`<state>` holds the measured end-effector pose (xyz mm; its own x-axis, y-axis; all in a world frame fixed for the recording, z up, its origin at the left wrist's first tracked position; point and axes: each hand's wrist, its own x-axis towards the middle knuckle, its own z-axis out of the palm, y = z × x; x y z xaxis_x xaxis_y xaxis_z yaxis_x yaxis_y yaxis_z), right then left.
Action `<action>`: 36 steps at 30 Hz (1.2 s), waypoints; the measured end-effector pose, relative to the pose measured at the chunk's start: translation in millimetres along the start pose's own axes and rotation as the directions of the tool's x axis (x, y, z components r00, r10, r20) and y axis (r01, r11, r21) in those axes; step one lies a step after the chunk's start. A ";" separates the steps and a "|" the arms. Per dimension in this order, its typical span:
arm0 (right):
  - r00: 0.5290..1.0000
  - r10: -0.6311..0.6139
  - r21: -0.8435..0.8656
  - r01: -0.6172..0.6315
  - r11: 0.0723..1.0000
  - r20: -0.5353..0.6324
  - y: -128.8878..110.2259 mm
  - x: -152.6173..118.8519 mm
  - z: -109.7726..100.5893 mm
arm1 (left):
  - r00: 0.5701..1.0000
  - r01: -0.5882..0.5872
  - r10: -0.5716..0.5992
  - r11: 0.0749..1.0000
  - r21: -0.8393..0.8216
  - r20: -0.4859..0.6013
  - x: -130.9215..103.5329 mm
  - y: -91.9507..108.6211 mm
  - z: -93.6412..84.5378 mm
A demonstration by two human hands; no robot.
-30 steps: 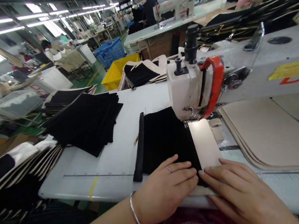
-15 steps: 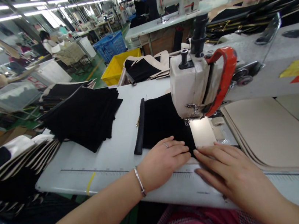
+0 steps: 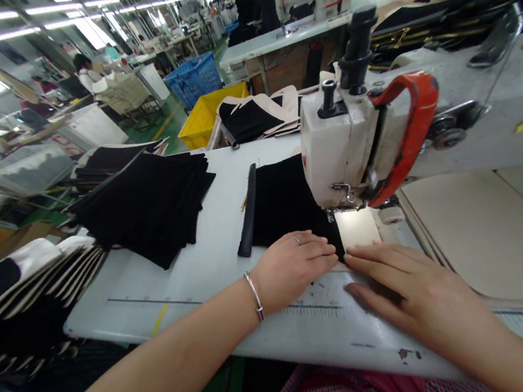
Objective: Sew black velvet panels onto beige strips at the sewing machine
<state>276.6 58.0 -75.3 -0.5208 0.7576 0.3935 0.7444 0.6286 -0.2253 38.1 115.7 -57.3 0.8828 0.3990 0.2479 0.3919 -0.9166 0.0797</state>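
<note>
A black fabric panel (image 3: 281, 196) lies on the white sewing table (image 3: 180, 275), its right edge under the needle area of a sewing machine (image 3: 336, 153). A dark zipper-like strip (image 3: 248, 214) runs along the panel's left edge. My left hand (image 3: 293, 266), with a ring and a bracelet, rests flat on the panel's near part, fingers stretched out. Beside it, my right hand (image 3: 413, 285) lies with fingers extended, its fingertips at the panel's near right corner and the lower edge of a beige piece (image 3: 358, 226) lit by the machine lamp. Neither hand grasps anything.
A stack of black panels (image 3: 146, 206) lies on the table's left. Beige sheets (image 3: 493, 222) are piled at right under the machine arm. Layered black-and-beige pieces (image 3: 35, 286) hang at far left. Behind the table stand a yellow bin (image 3: 198, 127) and a blue crate (image 3: 194, 79).
The black panel has shifted slightly away from me, toward the back of the machine, with both hands moving along with it. The view has also moved a little.
</note>
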 end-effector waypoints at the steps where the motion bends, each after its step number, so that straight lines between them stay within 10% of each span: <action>1: 1.000 0.006 0.001 -0.006 1.000 0.013 0.6 1.4 -0.1 | 1.000 -0.002 0.002 1.000 0.001 0.008 1.1 -1.1 -0.6; 36: 0.987 0.137 -0.149 -0.123 0.981 0.086 19.0 38.8 14.7 | 0.971 0.235 -0.235 0.972 -0.012 -0.047 35.6 -43.1 8.2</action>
<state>264.3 101.9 -77.4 -0.4480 0.8487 0.2809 0.8567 0.4974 -0.1364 54.8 169.6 -59.8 0.7529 0.6015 0.2672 0.5848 -0.7976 0.1476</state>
